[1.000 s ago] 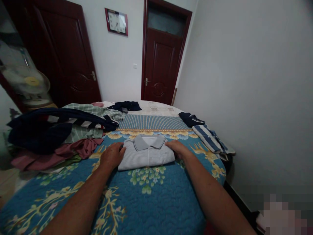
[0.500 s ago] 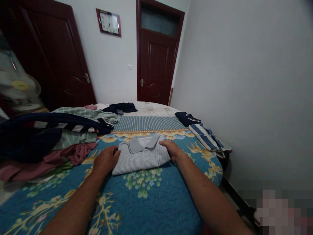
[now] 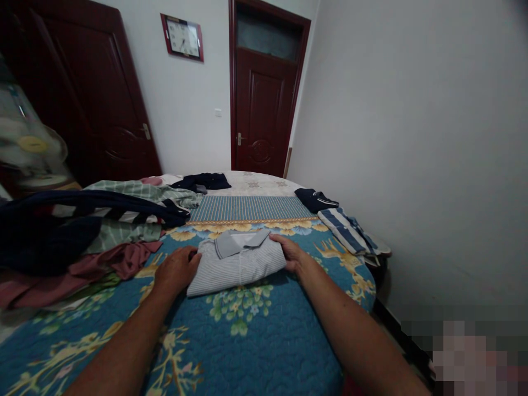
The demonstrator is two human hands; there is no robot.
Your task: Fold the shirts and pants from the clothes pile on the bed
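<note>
A grey-and-white striped polo shirt (image 3: 229, 269), folded into a flat rectangle with its grey collar facing up, lies in front of me on the bed. My left hand (image 3: 178, 269) grips its left edge, thumb on top and the other fingers curled at the side. At the right edge, my right hand (image 3: 291, 254) holds the cloth with its thumb over the top near the collar. The right side of the shirt looks slightly raised from the cover. Fingers under the cloth are hidden.
A blue floral bedcover (image 3: 247, 357) lies beneath. Loose clothes, including a navy garment (image 3: 49, 231) and a pink one (image 3: 115, 261), are heaped left. A folded striped garment (image 3: 346, 228) and a folded navy shirt (image 3: 313, 200) lie right, near the wall.
The shirt has shifted slightly left, and its collar lies a little lower. Both hands keep their hold at its sides.
</note>
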